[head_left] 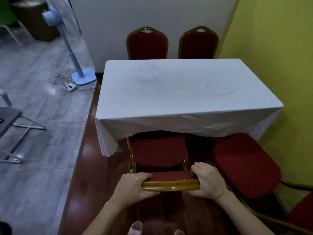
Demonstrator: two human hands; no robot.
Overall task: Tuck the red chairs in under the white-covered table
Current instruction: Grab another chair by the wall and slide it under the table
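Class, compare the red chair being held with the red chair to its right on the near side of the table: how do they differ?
The held chair is gripped by both hands, left hand and right hand; the right chair is untouched. The held chair faces the table squarely; the right chair sits angled. Both have red seats.

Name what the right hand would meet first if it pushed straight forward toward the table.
Probably the hanging edge of the tablecloth: the right hand grips the chair back, nothing else ahead; depth is uncertain.
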